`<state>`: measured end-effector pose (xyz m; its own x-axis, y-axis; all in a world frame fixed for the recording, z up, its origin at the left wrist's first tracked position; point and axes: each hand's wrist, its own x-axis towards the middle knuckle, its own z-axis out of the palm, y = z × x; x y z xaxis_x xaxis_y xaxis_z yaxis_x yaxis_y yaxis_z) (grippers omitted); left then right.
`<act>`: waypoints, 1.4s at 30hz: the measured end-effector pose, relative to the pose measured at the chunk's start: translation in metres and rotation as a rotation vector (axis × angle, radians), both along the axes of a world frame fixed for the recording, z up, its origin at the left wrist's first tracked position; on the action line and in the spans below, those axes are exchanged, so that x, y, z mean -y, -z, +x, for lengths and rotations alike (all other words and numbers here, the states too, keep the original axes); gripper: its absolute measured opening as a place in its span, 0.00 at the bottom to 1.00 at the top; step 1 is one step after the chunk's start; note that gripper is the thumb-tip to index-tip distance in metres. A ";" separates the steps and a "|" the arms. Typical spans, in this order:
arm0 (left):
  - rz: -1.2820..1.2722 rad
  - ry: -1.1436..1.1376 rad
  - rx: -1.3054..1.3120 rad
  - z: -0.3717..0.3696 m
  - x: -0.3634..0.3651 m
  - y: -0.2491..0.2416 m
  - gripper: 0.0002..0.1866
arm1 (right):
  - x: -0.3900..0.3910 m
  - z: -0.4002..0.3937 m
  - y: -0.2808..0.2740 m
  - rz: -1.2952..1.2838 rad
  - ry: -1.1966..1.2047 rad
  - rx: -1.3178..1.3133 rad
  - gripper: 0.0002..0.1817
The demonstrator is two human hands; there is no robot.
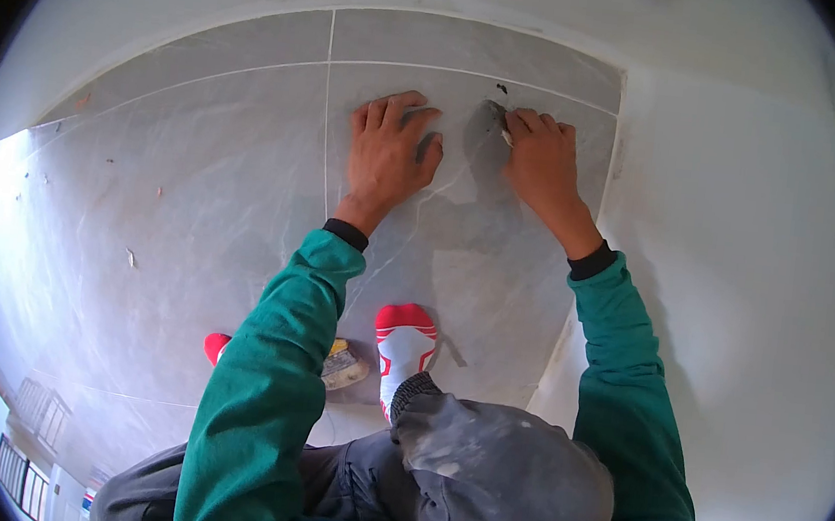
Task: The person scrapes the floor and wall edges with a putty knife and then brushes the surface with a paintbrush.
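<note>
My left hand point(390, 152) rests on the grey floor tile point(389, 248), fingers apart and a little bent, holding nothing. To its right, my right hand point(546, 162) is closed, with its fingertips close to the tile. Between thumb and fingers pokes out a small thing point(507, 138) with a pale edge and a dark tip; most of it is hidden, so its kind cannot be told. Just beyond the fingers lies a small black crumb point(501, 89), near a pale grout line point(456, 70). A dark shadow falls on the tile beside the right hand.
White walls meet in a corner, one rising close on the right point(721, 240). My socked foot point(406, 345) and bent knee point(507, 480) are below my hands. A round object with a yellow patch point(345, 366) shows partly behind my left sleeve. Small debris point(131, 258) dots the left floor.
</note>
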<state>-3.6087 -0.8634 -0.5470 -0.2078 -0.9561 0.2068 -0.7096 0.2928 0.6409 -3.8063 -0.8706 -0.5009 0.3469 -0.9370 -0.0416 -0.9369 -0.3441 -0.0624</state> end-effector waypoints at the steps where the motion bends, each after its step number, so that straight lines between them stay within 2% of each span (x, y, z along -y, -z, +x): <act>1: -0.002 0.002 -0.006 -0.002 0.000 0.000 0.15 | -0.002 -0.001 0.000 0.025 -0.040 -0.032 0.13; 3: -0.020 -0.014 0.014 -0.001 0.001 -0.001 0.15 | 0.002 -0.002 0.001 0.050 -0.082 -0.059 0.13; 6: -0.022 -0.015 0.015 -0.002 0.000 -0.002 0.15 | 0.012 -0.008 0.003 0.022 0.007 -0.039 0.14; 8: -0.022 -0.014 0.008 -0.002 0.001 -0.001 0.15 | 0.012 -0.004 0.005 -0.057 -0.072 -0.006 0.15; 11: -0.023 -0.019 0.001 -0.003 0.000 0.000 0.14 | 0.028 -0.009 0.003 0.035 -0.078 -0.021 0.14; 14: -0.042 -0.028 0.009 -0.001 0.003 -0.001 0.14 | 0.019 -0.006 0.005 -0.021 -0.085 -0.026 0.15; 18: -0.050 -0.021 -0.002 -0.003 0.000 0.001 0.14 | 0.023 -0.016 0.006 0.031 -0.098 -0.042 0.12; 20: -0.064 -0.033 0.000 0.000 0.005 0.001 0.14 | 0.023 -0.009 0.010 -0.057 -0.104 -0.048 0.13; 23: -0.050 -0.015 -0.010 -0.003 -0.002 0.001 0.14 | 0.028 -0.010 0.004 0.044 -0.118 -0.095 0.13; 25: -0.079 -0.023 0.004 0.001 0.006 -0.001 0.14 | 0.026 -0.010 0.011 -0.038 -0.084 -0.063 0.13; 27: 0.059 -0.030 0.010 -0.003 0.002 -0.004 0.13 | 0.023 -0.006 0.007 -0.103 -0.045 -0.036 0.13; 28: 0.051 -0.007 0.007 -0.011 0.003 -0.007 0.13 | 0.022 -0.007 0.005 -0.040 -0.034 0.039 0.12; 30: 0.332 0.049 -0.356 -0.023 0.013 -0.015 0.15 | 0.018 -0.005 -0.003 -0.002 0.014 0.135 0.11; 32: 0.197 0.238 -0.434 -0.042 0.010 -0.023 0.22 | 0.005 0.002 -0.006 0.210 0.428 0.405 0.09; 33: 0.196 0.285 -0.394 -0.050 0.008 -0.026 0.22 | 0.000 0.001 0.002 0.193 0.470 0.448 0.09; 35: 0.154 0.333 -0.261 -0.057 0.003 -0.028 0.28 | -0.014 0.002 0.023 0.456 1.017 1.686 0.11; 36: 0.158 0.386 -0.225 -0.053 0.007 -0.027 0.28 | -0.015 0.008 0.023 0.424 1.047 1.738 0.11; 38: 0.209 0.447 -0.232 -0.049 0.014 -0.025 0.31 | -0.011 0.016 0.017 0.449 1.264 1.840 0.12; 42: 0.209 0.497 -0.140 -0.045 0.027 -0.036 0.29 | -0.005 0.026 0.015 0.500 1.245 1.877 0.13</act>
<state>-3.6536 -0.8901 -0.5107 -0.6284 -0.7735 0.0818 -0.4219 0.4273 0.7997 -3.7808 -0.8658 -0.5158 -0.2707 -0.6720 -0.6894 0.5698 0.4654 -0.6773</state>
